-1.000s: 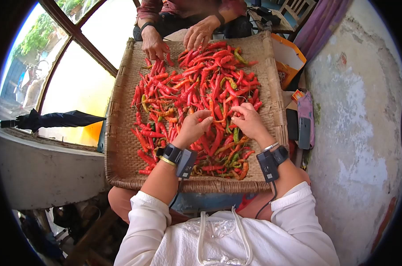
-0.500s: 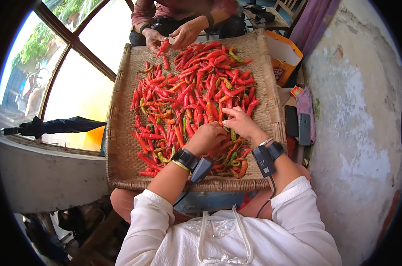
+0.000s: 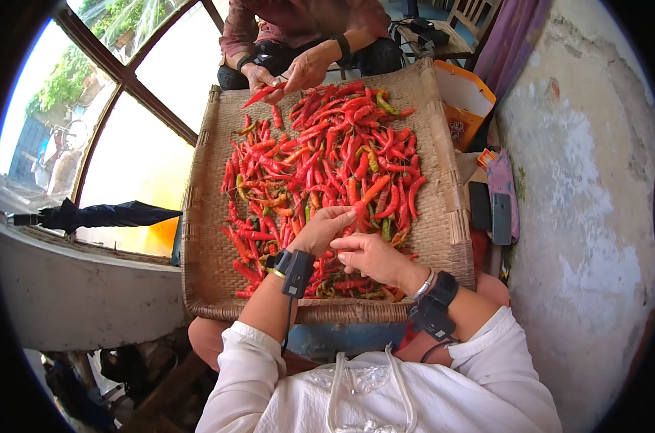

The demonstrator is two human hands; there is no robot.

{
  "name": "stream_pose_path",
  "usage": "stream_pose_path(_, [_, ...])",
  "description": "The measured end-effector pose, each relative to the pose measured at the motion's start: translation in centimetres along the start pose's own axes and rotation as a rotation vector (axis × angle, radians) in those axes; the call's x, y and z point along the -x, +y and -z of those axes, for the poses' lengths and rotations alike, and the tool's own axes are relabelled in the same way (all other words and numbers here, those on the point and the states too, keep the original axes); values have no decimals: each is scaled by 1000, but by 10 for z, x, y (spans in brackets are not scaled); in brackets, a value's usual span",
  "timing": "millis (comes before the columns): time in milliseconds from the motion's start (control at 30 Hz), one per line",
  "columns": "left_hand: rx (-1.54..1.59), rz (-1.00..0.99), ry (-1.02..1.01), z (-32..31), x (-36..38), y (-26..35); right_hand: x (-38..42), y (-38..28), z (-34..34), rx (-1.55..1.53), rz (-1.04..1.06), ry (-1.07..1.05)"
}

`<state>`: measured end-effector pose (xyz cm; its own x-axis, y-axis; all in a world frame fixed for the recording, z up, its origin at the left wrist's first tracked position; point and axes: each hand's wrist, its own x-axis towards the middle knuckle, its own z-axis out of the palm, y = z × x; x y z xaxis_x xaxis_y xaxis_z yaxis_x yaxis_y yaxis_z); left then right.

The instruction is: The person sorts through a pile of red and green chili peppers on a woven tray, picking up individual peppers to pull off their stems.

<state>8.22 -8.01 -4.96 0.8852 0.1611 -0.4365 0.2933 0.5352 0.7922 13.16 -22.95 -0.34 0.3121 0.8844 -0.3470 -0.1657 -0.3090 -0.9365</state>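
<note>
Red chili peppers, with some green and orange ones among them, lie heaped in a shallow woven tray. Over the near part of the heap, my left hand pinches a red pepper between thumb and fingertips. Just right of it and a little nearer to me is my right hand, its fingers curled together close to the left hand. Whatever sits between those right fingertips is too small or hidden to make out.
Across the tray, a person holds a red pepper in both hands. An orange box and phones lie to the right, beside a rough wall. A folded umbrella rests by the window at left.
My left hand has risen slightly with a pepper in its fingertips. My right hand has drawn back toward me and left. The view has shifted a little, and the other person's pepper is now tilted flatter.
</note>
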Motion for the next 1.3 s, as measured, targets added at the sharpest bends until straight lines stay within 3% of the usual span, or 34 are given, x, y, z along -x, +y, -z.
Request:
stream_pose_path(100, [-162,6,-49,12,5,17,2,-9,14,546,228,-230])
stream_pose_path(167, [-92,-94,27,22,8,31,4,-20,27,634,373,-208])
stream_pose_path(200, [145,-234,55,27,6,32,4,-24,35,704,389,-128])
stream_pose_path(233, [382,-370,86,32,4,31,7,-31,41,584,399,-25])
stream_pose_path(267, [463,-421,226,36,0,30,8,-34,49,519,310,36])
stream_pose_path(300, [463,-423,227,35,0,29,7,-37,58,455,227,101])
stream_pose_path(367, [19,-332,274,25,-1,24,0,-31,74,480,256,175])
stream_pose_path(433, [-467,-265,119,12,-9,9,-2,-32,81,509,277,256])
stream_pose_path(500, [-1116,-686,175,-6,-14,-8,-1,-35,81,684,174,208])
stream_pose_path(533, [-1105,-683,179,-15,-14,-13,-3,-30,79,694,169,243])
stream_pose_path(600, [-1472,-596,263,-25,-14,-17,-6,-19,80,861,197,247])
stream_pose_path(733, [-1487,-608,255,-19,-18,-15,-5,-8,80,1144,156,252])
stream_pose_path(800, [-935,-376,177,-11,-16,-13,-5,-9,79,1072,133,241])
stream_pose_path(833, [-941,-370,171,-9,-13,-13,-5,-12,78,1007,109,225])
stream_pose_path(900, [-411,-248,-5,-6,-4,-10,-8,-18,76,889,102,229])
stream_pose_path(933, [-328,-215,-89,-8,2,-4,-10,-20,74,779,97,233])
stream_pose_path(967, [-330,-213,-89,-6,5,-2,-11,-21,72,776,97,234])
stream_pose_path(1033, [-377,-151,-159,-3,9,1,-12,-23,68,-16,34,256])
stream_pose_path(1067, [-375,-147,-159,-5,9,2,-10,-25,66,-119,59,226])
stream_pose_path(1167, [-472,-207,-296,-10,7,0,-10,-25,68,-61,54,241])
stream_pose_path(1233, [-669,-489,-158,-14,5,-6,-9,-29,70,53,46,238])
stream_pose_path(1267, [-668,-486,-158,-13,6,-6,-8,-29,70,167,39,235])
stream_pose_path(1300, [-631,-275,-180,-16,10,2,-9,-28,69,165,37,234])
